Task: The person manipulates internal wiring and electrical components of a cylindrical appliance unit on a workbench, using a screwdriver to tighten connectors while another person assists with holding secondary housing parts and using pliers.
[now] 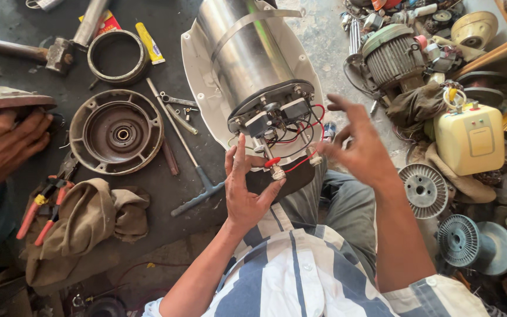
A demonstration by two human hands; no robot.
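A shiny steel cylindrical motor (247, 53) lies on a white oval base (198, 76), its near end plate carrying black parts and red, black and white wires (291, 132). My left hand (247, 188) is under that end, thumb and fingertips around a small connector on a red wire (276, 169). My right hand (356, 144) hovers at the right of the end plate, fingers spread, fingertips touching a wire end near the rim. My striped shirt fills the bottom of the view.
Another person's hand (4, 147) rests at the left edge. The dark floor holds a round cast end cover (116, 132), a metal ring (117, 57), a hammer (54, 53), a T-handle wrench (192, 158), red pliers (45, 205) and a rag (89, 223). Motor parts, spools and a cream box (470, 138) crowd the right.
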